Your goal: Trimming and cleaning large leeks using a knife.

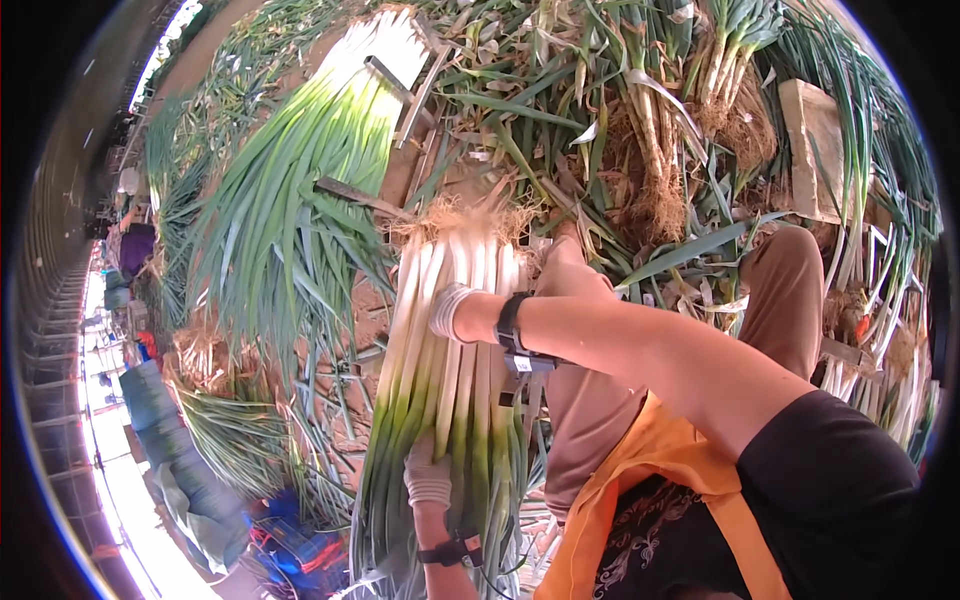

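Observation:
A thick bundle of long green onions (470, 400) lies in front of me, roots at the far end, white stalks in the middle and green leaves toward me. My right hand (455, 312), in a pale knit glove, reaches across from the right and grips the white stalks at the bundle's upper part. Lower down, my left hand (428, 472), gloved the same way, closes on stalks where white turns to green. The fingertips of both hands are partly hidden among the stalks. Both wrists wear dark straps with small devices.
A second green onion bundle (300, 170) rests at the upper left in a metal frame (388, 75). Uncleaned green onions (655, 150) with brown roots stand at the top right, near a pale block (812, 150). Loose leaves litter the ground. A blue bundle (295, 540) sits lower left.

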{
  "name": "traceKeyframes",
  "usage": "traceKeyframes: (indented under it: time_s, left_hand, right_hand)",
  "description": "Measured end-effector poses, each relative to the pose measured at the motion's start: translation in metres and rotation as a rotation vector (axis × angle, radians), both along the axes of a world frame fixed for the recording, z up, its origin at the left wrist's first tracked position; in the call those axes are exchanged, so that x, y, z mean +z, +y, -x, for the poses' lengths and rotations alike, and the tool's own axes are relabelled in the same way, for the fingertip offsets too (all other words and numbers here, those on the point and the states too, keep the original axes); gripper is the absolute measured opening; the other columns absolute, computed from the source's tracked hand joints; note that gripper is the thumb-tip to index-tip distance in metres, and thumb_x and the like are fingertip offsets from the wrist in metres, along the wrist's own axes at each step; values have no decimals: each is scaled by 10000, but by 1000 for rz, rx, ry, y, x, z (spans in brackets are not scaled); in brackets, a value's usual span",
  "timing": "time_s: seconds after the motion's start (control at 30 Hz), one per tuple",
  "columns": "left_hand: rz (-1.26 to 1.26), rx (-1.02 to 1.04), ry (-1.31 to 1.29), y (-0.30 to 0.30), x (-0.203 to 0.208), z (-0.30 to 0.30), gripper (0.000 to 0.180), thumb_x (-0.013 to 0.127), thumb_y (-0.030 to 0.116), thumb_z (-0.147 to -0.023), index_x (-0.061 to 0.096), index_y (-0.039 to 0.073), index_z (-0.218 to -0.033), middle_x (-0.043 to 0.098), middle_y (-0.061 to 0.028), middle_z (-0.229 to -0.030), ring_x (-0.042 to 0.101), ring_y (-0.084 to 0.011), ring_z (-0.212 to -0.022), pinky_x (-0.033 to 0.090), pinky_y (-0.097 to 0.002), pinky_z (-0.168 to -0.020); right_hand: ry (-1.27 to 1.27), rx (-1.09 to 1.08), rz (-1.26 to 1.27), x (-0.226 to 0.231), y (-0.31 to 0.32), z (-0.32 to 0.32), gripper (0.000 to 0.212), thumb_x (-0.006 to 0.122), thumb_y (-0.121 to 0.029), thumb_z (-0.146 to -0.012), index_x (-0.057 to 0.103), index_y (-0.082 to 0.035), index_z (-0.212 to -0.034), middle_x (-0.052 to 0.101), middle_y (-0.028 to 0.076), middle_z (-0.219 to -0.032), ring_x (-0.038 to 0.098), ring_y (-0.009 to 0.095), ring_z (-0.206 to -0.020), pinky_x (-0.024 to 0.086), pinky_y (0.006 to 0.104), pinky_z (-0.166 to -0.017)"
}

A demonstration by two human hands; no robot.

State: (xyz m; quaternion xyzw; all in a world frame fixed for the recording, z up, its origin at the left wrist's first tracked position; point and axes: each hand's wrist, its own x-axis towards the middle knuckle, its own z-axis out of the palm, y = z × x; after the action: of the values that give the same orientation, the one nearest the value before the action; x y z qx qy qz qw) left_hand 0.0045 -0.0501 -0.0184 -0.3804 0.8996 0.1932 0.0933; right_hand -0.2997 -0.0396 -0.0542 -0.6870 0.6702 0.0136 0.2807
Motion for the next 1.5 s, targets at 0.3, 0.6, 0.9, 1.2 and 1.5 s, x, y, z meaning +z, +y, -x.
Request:
traceKeyframes:
  time_s: [0.3,0.6,0.9,1.2,1.5]
  left_hand:
    - [-85,109,6,-3,-6,3,483,622,115,-690,564,83,-1168,544,-179,-1176,500,-357,-1076,382,-402,-950]
    - [-44,146,-11,1,-20,-4,448,612,103,-691,586,77,-1138,559,-141,-1176,505,-334,-1079,392,-374,-949]
    - [-108,155,89,2,-10,1,452,625,63,-665,604,61,-1117,578,-147,-1154,535,-306,-1063,402,-341,-943]
    - [-120,563,209,11,20,-32,225,544,126,-807,632,-14,-960,641,-155,-925,605,-262,-843,466,-356,-768]
    - [147,440,-201,24,56,-56,190,510,222,-846,647,93,-874,630,-150,-787,597,-332,-696,466,-413,-629]
  right_hand:
    - [-76,-162,17,-23,-16,4,245,692,-22,-661,685,-38,-905,658,129,-940,634,274,-849,510,336,-658]
    - [-107,-302,-56,-27,-18,-4,237,676,-3,-681,674,-9,-917,652,140,-951,632,279,-856,513,349,-693]
    - [78,-250,84,-22,-5,39,239,664,-34,-692,676,-32,-931,658,139,-910,636,293,-825,517,352,-673]
    - [71,-310,-17,-19,-9,31,276,711,-44,-658,684,-43,-932,663,136,-927,647,267,-842,524,341,-657]
    - [13,-312,8,-29,-13,43,259,703,-159,-664,688,-20,-881,657,154,-859,634,303,-811,522,378,-678]
